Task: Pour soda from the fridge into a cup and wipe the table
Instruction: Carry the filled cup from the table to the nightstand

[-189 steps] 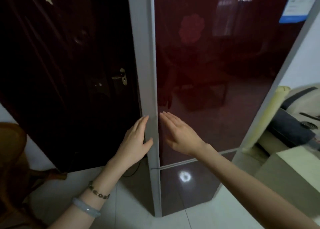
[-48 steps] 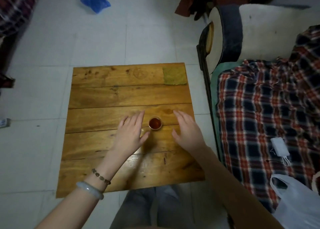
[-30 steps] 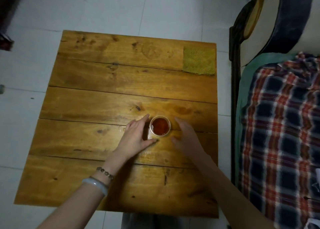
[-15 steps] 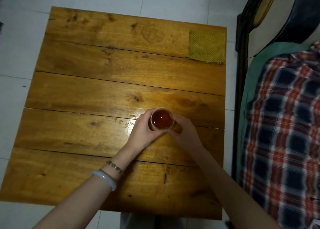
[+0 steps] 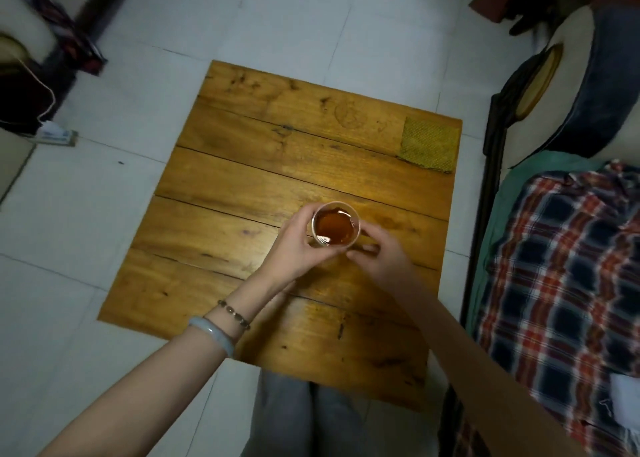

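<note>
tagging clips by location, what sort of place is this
Probably a room in a home, a living room or bedroom. A low square wooden plank table stands on a pale tiled floor, beside a couch or bed draped with a red, blue and white plaid blanket.

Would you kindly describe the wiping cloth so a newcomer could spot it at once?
Find the wooden table on the tiled floor. On its far right corner lies the cloth, a flat yellow-green textured square, unlike the round cup of brown drink.
</note>
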Motion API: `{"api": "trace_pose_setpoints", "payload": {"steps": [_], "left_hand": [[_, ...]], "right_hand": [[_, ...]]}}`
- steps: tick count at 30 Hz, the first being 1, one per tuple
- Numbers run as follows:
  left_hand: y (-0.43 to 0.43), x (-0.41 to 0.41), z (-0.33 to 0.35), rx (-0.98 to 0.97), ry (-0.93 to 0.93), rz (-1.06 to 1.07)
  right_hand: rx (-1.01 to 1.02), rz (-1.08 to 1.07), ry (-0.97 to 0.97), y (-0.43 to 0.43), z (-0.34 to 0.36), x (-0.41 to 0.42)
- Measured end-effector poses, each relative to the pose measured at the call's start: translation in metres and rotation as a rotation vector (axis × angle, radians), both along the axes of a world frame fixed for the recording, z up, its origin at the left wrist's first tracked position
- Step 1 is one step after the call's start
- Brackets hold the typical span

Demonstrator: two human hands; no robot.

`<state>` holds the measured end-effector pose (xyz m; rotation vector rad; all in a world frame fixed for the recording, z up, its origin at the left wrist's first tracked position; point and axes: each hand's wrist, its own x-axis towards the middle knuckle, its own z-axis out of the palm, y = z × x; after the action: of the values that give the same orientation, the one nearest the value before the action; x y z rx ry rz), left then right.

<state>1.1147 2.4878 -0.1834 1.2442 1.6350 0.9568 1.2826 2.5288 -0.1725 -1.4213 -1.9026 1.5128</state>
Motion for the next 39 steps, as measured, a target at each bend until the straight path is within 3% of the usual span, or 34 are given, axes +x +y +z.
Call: {"api": "trace_pose_setpoints", "payload": {"steps": [4, 16, 27, 39], "left_hand": [[-0.023, -0.021, 0.055, 0.057, 0.012, 0.083], [-0.146, -0.107, 0.176, 0.174, 0.118, 0.456], [-0.315, -0.205, 0.201, 0.14, 0.167, 0.814], [-0.509, -0.361, 0.229, 0.105, 0.212, 1.002]], "right_hand": [[-0.076, 0.074, 0.08, -0.008, 0.059, -0.024], [-0.001, 0.501, 0.15, -0.074, 0.169, -0.128], [0.002, 0.92, 0.184, -0.189, 0.203, -0.271], [-0.067, 1.067, 0.266, -0.371, 0.221, -0.466]]}}
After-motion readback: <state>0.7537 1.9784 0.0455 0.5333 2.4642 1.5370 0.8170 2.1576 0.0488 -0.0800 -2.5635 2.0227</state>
